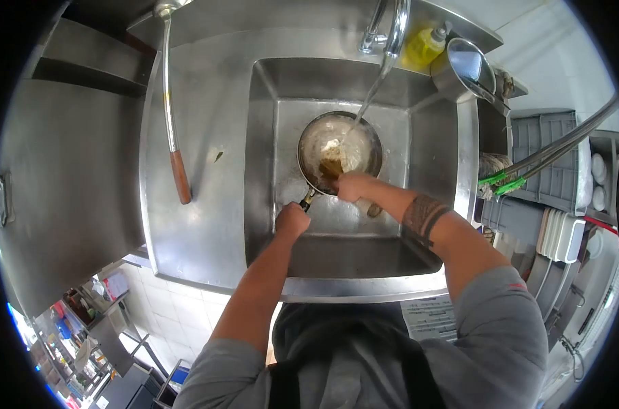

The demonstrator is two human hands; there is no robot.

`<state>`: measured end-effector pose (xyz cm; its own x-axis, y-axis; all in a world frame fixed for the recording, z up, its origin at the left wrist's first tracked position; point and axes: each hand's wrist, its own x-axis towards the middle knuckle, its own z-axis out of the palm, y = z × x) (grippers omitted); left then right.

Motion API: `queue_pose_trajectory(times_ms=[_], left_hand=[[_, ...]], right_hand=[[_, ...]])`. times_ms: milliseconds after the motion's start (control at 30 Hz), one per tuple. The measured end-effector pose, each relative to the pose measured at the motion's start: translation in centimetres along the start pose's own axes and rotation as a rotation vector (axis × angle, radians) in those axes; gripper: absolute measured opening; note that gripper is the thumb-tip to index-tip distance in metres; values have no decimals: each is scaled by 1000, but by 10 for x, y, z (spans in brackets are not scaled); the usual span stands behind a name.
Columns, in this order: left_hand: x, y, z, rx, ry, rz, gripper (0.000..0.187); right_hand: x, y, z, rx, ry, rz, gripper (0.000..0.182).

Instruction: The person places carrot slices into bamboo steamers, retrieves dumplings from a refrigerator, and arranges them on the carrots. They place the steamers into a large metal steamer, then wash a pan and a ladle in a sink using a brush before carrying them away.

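Note:
A frying pan (306, 153) rests in the steel sink (261, 163), with cloudy, foamy water inside. Closed round its black handle (308, 200) is my left hand (292, 221). My right hand (353, 186) grips a brush with brown bristles (331, 166), which press into the pan's inner bottom; part of the brush is hidden by the hand. A light brown rounded end (374, 210) shows below my right wrist, probably the brush's handle. From the faucet (394, 41) a stream of water (369, 97) falls into the pan.
A long ladle with a wooden handle (180, 178) lies on the left counter (207, 211). At the sink's back right stand a yellow soap bottle (424, 48) and a metal container (452, 73). Green-ended hoses or rods (510, 183) and a grey crate (551, 157) are to the right.

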<state>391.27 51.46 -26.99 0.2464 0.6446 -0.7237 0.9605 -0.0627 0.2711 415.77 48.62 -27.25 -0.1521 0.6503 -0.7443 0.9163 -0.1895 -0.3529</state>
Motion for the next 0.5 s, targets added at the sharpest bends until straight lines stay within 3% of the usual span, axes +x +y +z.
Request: queue_pose_trajectory(times_ms=[33,100,200,267,333,367,433,500], left_hand=[[0,-4,4,15,11,17,30],[-2,6,-5,13,-19,9,31],[-7,3,-4,-3,-52,-31,33],[-3,14,-4,-38,-45,-27,34],[-6,13,-4,-42,-54,-23,32],[-2,11,1,-49,-53,-26,32],[1,0,14,-103,16,27,30],[1,3,7,-56,4,6,30]], right_hand=[[-13,-5,-21,14,-54,177,36],[-16,20,-56,46,115,362,36],[-11,46,-52,-41,-32,281,42],[-32,13,-42,-170,-123,102,39],[-26,-11,-8,-37,-178,-43,34],[-10,-14,-5,-43,-182,-44,34],[17,-19,-9,112,56,121,36],[22,-4,-51,34,121,212,37]])
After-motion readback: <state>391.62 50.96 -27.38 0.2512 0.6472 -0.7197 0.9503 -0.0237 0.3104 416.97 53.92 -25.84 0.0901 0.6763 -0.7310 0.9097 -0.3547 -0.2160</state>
